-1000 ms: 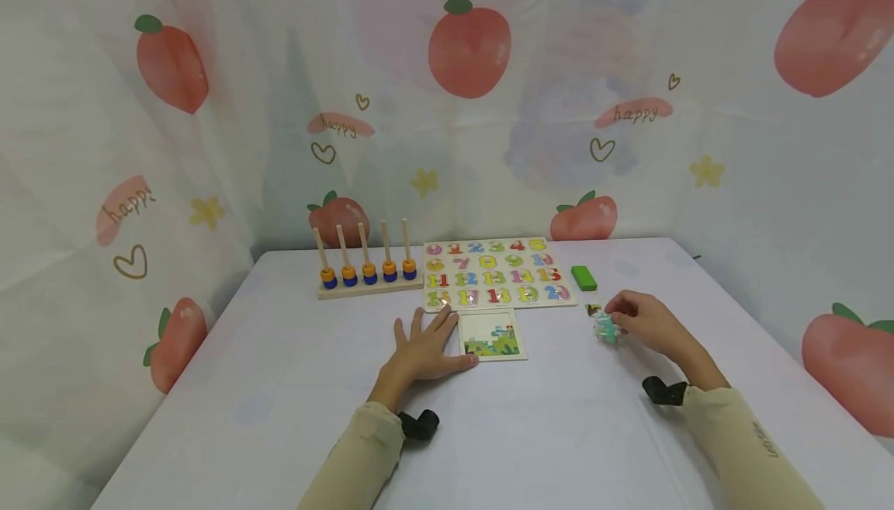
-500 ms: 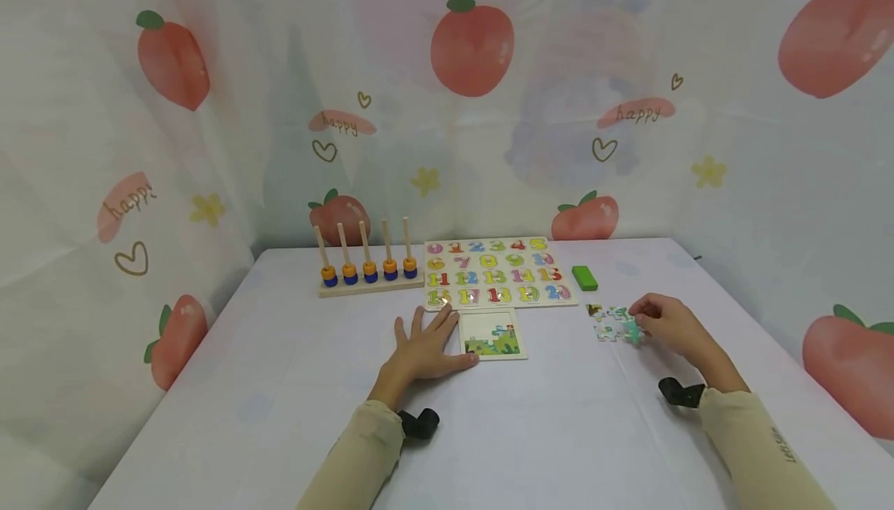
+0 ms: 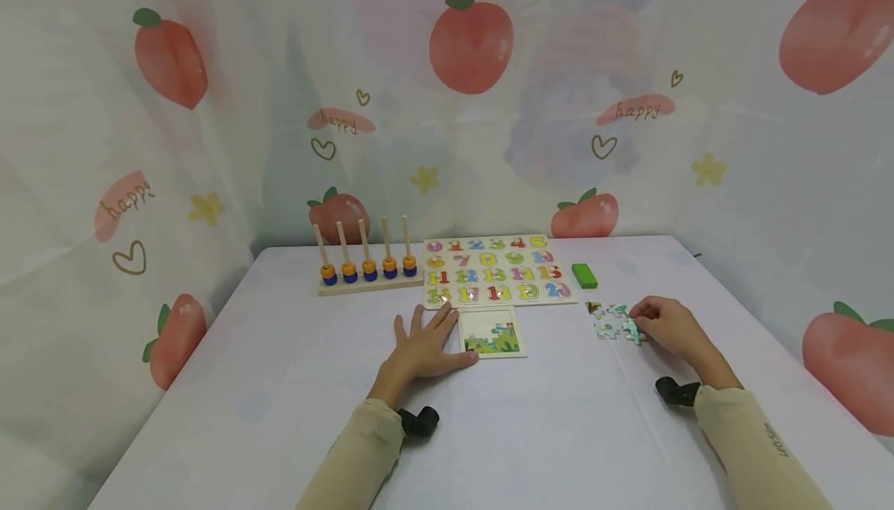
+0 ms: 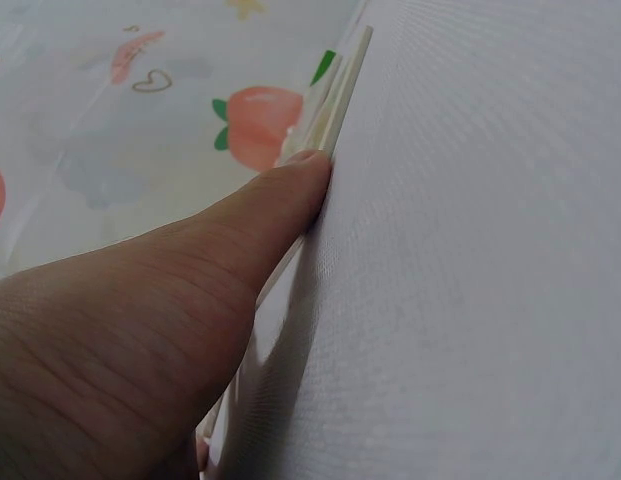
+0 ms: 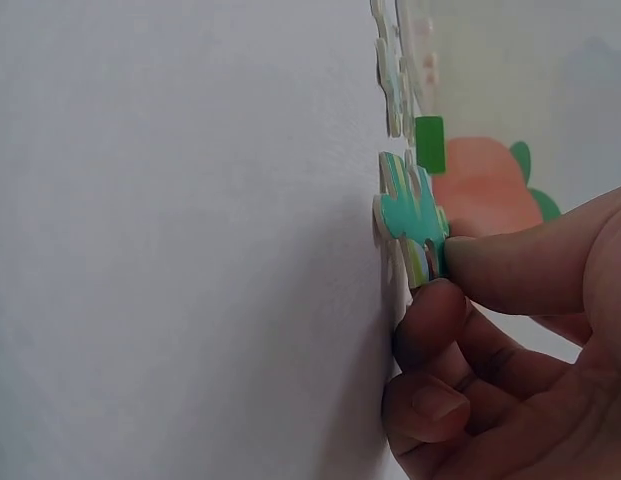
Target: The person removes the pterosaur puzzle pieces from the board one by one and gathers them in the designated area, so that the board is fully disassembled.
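Closest in, the left hand (image 3: pixel 423 353) lies spread, holding nothing, its thumb on a picture tray's (image 3: pixel 503 355) near left corner. Over toward the table's (image 3: pixel 559 432) right edge, the right hand (image 3: pixel 669 326) pinches a turquoise puzzle piece (image 5: pixel 415 215) between thumb and finger, just beside some loose pieces (image 3: pixel 606 331). Farther back, a number board (image 3: pixel 448 263) sits by the far edge, a green block (image 3: pixel 583 275) on its right, a peg rack (image 3: pixel 369 270) toward the far left corner.
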Action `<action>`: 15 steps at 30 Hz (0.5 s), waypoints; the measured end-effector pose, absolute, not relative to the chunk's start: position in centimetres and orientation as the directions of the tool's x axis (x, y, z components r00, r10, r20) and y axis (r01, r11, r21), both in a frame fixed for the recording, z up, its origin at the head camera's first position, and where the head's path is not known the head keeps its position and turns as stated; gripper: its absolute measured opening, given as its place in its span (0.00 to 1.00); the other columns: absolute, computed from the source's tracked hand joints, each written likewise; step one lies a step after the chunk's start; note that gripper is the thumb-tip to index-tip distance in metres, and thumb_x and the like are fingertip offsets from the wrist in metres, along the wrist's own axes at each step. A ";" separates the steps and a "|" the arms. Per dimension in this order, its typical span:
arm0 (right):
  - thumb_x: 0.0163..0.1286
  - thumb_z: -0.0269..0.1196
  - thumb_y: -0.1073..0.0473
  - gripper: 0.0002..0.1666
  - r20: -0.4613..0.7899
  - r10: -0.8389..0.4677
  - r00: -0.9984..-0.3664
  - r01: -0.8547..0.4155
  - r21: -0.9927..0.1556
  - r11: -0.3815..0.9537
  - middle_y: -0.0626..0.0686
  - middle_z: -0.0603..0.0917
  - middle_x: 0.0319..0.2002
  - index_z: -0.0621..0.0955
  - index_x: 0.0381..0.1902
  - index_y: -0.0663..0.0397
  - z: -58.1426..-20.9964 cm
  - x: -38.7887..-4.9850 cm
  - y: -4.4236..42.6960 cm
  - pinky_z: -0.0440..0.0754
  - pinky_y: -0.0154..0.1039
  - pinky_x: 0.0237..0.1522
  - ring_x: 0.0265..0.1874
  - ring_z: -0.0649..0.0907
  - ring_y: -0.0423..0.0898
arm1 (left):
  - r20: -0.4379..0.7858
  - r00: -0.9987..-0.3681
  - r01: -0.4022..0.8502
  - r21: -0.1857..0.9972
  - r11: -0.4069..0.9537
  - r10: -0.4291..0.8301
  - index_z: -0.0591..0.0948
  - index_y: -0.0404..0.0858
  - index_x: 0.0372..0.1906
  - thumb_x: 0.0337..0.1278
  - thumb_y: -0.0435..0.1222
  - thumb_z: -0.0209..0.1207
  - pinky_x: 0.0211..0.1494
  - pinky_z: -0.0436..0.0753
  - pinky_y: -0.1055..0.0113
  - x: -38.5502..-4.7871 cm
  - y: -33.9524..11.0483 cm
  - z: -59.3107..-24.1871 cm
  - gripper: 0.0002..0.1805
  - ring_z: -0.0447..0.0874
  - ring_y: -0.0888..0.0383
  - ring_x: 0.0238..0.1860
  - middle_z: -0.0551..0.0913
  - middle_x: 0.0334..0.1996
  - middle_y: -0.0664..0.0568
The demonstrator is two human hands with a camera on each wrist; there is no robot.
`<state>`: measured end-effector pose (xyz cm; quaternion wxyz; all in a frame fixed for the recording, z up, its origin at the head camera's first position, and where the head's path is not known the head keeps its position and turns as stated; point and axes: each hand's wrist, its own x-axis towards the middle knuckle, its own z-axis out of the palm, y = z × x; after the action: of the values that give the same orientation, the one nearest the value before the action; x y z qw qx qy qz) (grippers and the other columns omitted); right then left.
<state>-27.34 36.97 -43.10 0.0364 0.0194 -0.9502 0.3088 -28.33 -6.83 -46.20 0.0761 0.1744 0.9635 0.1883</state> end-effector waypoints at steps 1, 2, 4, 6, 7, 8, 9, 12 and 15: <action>0.75 0.58 0.70 0.08 0.084 -0.014 -0.996 -0.060 -0.583 0.810 0.61 0.84 0.38 0.81 0.47 0.71 -43.1 -27.4 36.9 0.79 0.45 0.38 0.38 0.80 0.56 | -0.080 -0.927 0.309 0.389 0.868 0.366 0.59 0.52 0.87 0.63 0.73 0.58 0.78 0.28 0.28 -28.3 -6.8 -46.2 0.54 0.32 0.35 0.86 0.47 0.88 0.58; 0.74 0.58 0.70 0.08 0.089 -0.013 -0.996 -0.062 -0.580 0.812 0.61 0.84 0.38 0.82 0.46 0.71 -43.2 -27.4 36.9 0.79 0.45 0.38 0.38 0.80 0.56 | -0.080 -0.927 0.309 0.388 0.868 0.366 0.59 0.52 0.87 0.63 0.73 0.58 0.78 0.28 0.28 -28.4 -6.9 -46.2 0.54 0.33 0.35 0.86 0.47 0.88 0.58; 0.74 0.58 0.70 0.08 0.095 -0.011 -0.995 -0.064 -0.577 0.814 0.62 0.84 0.38 0.82 0.46 0.71 -43.3 -27.4 36.9 0.79 0.47 0.39 0.38 0.80 0.57 | -0.080 -0.928 0.308 0.389 0.868 0.365 0.59 0.52 0.87 0.63 0.73 0.58 0.78 0.29 0.28 -28.4 -6.9 -46.2 0.54 0.33 0.35 0.86 0.47 0.88 0.58; 0.73 0.58 0.70 0.08 0.102 -0.009 -0.995 -0.066 -0.570 0.819 0.62 0.84 0.38 0.82 0.45 0.70 -43.3 -27.5 36.9 0.79 0.49 0.40 0.39 0.80 0.58 | -0.082 -0.928 0.305 0.389 0.869 0.362 0.59 0.52 0.87 0.63 0.73 0.58 0.78 0.28 0.28 -28.4 -6.9 -46.2 0.54 0.33 0.35 0.86 0.47 0.88 0.58; 0.73 0.58 0.70 0.08 0.106 -0.008 -0.994 -0.067 -0.565 0.823 0.63 0.84 0.38 0.82 0.45 0.70 -43.3 -27.5 36.9 0.79 0.50 0.40 0.39 0.80 0.58 | -0.083 -0.928 0.304 0.390 0.869 0.362 0.59 0.52 0.87 0.63 0.73 0.58 0.78 0.28 0.28 -28.4 -6.9 -46.2 0.54 0.32 0.35 0.86 0.47 0.88 0.58; 0.74 0.59 0.70 0.08 0.107 -0.007 -0.994 -0.066 -0.560 0.826 0.63 0.84 0.38 0.82 0.45 0.70 -43.4 -27.6 36.9 0.79 0.50 0.41 0.39 0.80 0.58 | -0.084 -0.929 0.303 0.391 0.869 0.361 0.59 0.52 0.87 0.63 0.73 0.58 0.78 0.28 0.28 -28.4 -6.9 -46.2 0.54 0.32 0.36 0.86 0.47 0.88 0.58; 0.74 0.58 0.70 0.08 0.105 -0.006 -0.994 -0.064 -0.558 0.828 0.63 0.84 0.39 0.82 0.45 0.70 -43.4 -27.6 36.9 0.79 0.51 0.41 0.39 0.80 0.58 | -0.085 -0.929 0.302 0.391 0.870 0.361 0.59 0.52 0.87 0.63 0.73 0.58 0.78 0.28 0.28 -28.4 -6.9 -46.2 0.54 0.32 0.36 0.86 0.47 0.88 0.58; 0.75 0.59 0.69 0.08 0.101 0.002 -0.995 -0.054 -0.548 0.835 0.64 0.84 0.40 0.82 0.46 0.70 -43.4 -27.6 36.9 0.79 0.52 0.41 0.39 0.80 0.58 | -0.085 -0.928 0.303 0.391 0.869 0.362 0.59 0.52 0.87 0.63 0.73 0.58 0.78 0.28 0.28 -28.4 -6.9 -46.2 0.54 0.32 0.36 0.86 0.47 0.88 0.58; 0.76 0.58 0.69 0.09 0.095 0.009 -0.995 -0.045 -0.552 0.832 0.64 0.84 0.40 0.82 0.47 0.71 -43.3 -27.6 36.8 0.79 0.52 0.41 0.39 0.79 0.58 | -0.084 -0.928 0.305 0.390 0.869 0.363 0.59 0.52 0.87 0.63 0.74 0.58 0.78 0.28 0.28 -28.4 -6.9 -46.1 0.54 0.32 0.36 0.86 0.47 0.88 0.58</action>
<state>-27.64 36.82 -43.31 0.0466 0.0096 -0.9560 0.2894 -28.35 -6.86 -46.15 0.0772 0.1734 0.9636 0.1884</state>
